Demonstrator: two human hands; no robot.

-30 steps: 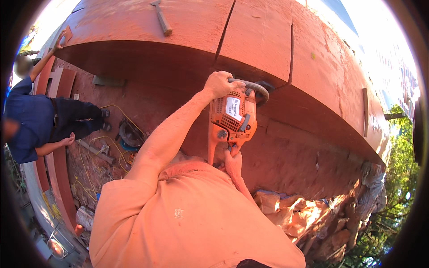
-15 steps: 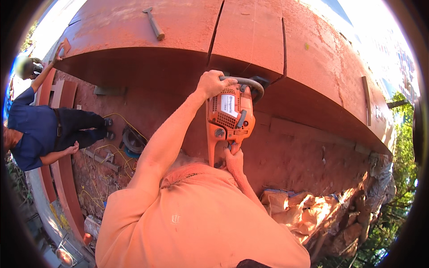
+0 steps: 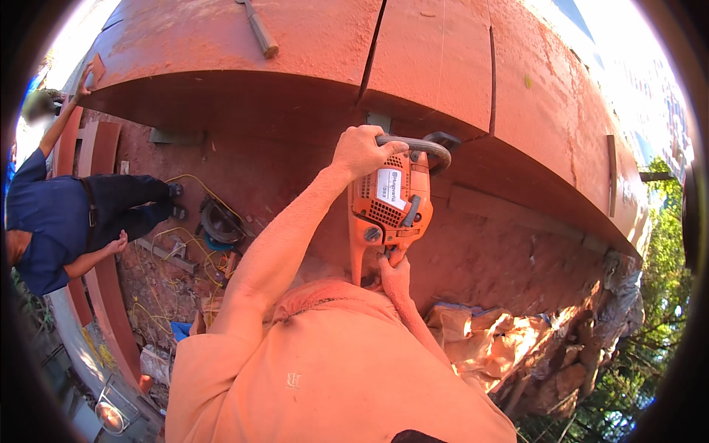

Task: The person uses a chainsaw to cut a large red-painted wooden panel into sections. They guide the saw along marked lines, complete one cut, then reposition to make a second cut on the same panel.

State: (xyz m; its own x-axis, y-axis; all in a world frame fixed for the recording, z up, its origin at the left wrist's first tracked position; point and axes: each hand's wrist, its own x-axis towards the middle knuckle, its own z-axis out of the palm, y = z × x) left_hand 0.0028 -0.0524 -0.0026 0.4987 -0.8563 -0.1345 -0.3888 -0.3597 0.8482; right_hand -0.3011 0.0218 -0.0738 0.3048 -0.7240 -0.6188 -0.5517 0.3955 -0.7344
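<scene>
An orange chainsaw (image 3: pixel 390 210), dusted with red sawdust, is held out in front of my chest. My left hand (image 3: pixel 367 151) wraps round its black front handle (image 3: pixel 425 144). Lower down, my right hand (image 3: pixel 395 275) grips the rear handle close to my body. The saw's guide bar is hidden from view. Just beyond the saw lies the near edge of a huge reddish timber slab (image 3: pixel 288 44). Two dark cuts run into that slab, a left cut (image 3: pixel 371 52) and a right cut (image 3: pixel 493 81).
A hammer (image 3: pixel 260 33) lies on the slab, and a thin wooden strip (image 3: pixel 611 176) sits at its right. At left stands a person in dark blue (image 3: pixel 59 214), one hand at the slab's end. A circular saw (image 3: pixel 220 221), yellow cord (image 3: pixel 193 181) and crumpled sacks (image 3: pixel 495 340) lie on the ground.
The chainsaw and both my hands sit slightly lower and further right in view. The slab and hammer appear higher, as the view has shifted. Both grips stay the same.
</scene>
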